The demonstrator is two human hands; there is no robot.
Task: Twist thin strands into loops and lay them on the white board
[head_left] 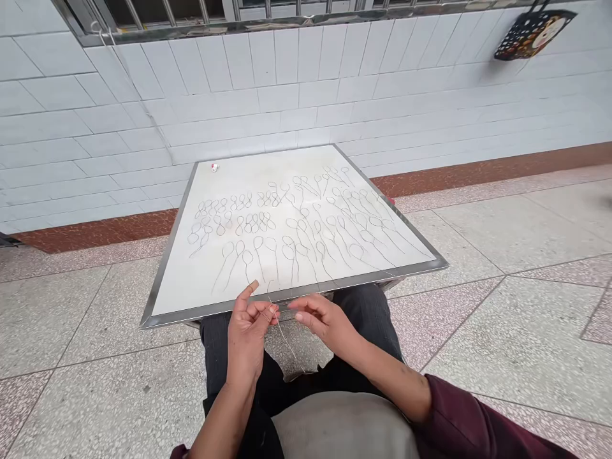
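My left hand [249, 325] pinches a thin wire [288, 345] between thumb and fingers, just off the front edge of the white table [182, 280]. From the pinch the wire trails down over my lap. To its right, my right hand [321, 319] has its thumb and index finger apart, close to the wire, with nothing visible between them. Several thin wires bent into loops lie on the table; those on the right, such as one wire loop [356, 251], have long tails. Small twisted double loops [261, 222] are grouped in rows at the left.
A small white and pink object [215, 167] sits at the table's far left corner. The table's back edge stands near a white tiled wall [229, 115]. A patterned bag [533, 35] hangs at the upper right. My knees are under the front edge.
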